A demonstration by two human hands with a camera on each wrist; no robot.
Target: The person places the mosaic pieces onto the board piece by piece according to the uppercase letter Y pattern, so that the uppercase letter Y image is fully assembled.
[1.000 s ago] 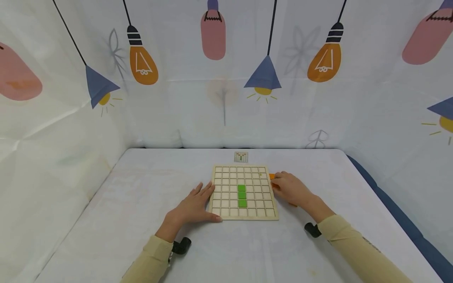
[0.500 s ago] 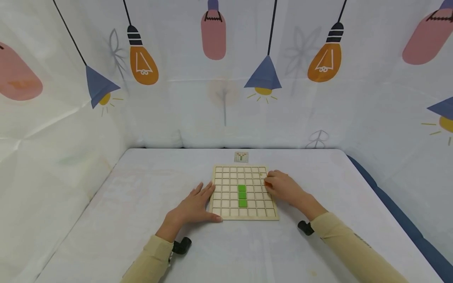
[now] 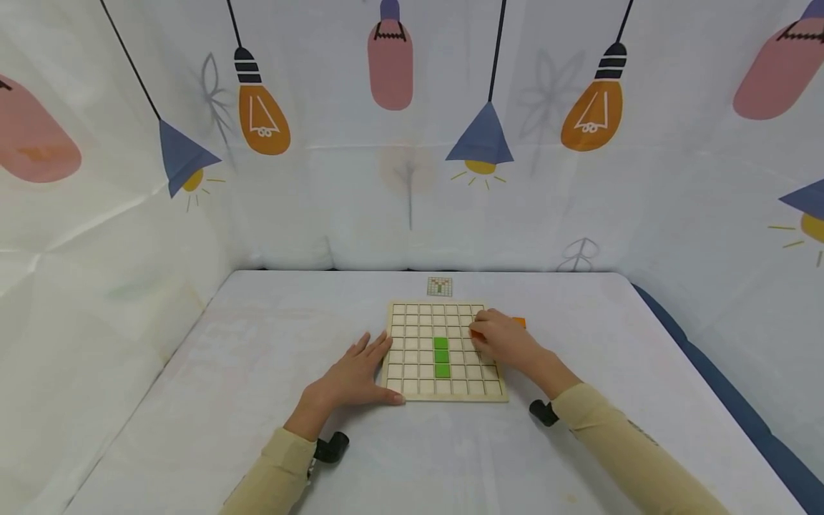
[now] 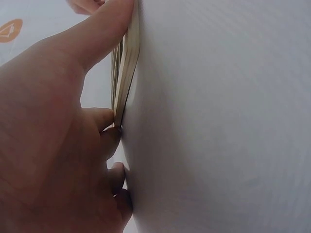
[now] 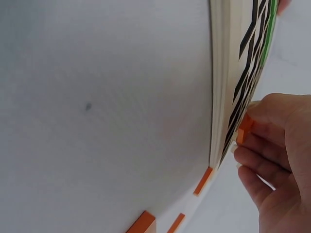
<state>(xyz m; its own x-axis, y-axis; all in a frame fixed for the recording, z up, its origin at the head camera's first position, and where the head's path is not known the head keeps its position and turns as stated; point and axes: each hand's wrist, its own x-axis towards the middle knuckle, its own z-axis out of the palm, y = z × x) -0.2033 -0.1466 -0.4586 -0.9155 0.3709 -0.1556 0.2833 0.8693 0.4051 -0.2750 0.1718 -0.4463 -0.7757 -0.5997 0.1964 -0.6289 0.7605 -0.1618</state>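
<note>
A square wooden grid board lies on the table, with a column of green tiles set in its cells. My left hand rests at the board's left side, fingers spread; its thumb touches the near left corner. In the left wrist view the thumb lies along the board's edge. Over the right part of the grid, my right hand pinches a small orange tile between thumb and fingertips. Whether that tile touches the grid cannot be told.
Several orange tiles lie on the table to the right of the board, one orange tile showing behind the right hand. A small patterned card lies beyond the board's far edge. White printed cloth hangs behind the table.
My right hand has moved left from the tiles beside the board to over the grid, carrying an orange tile. The left hand has stayed in place.
</note>
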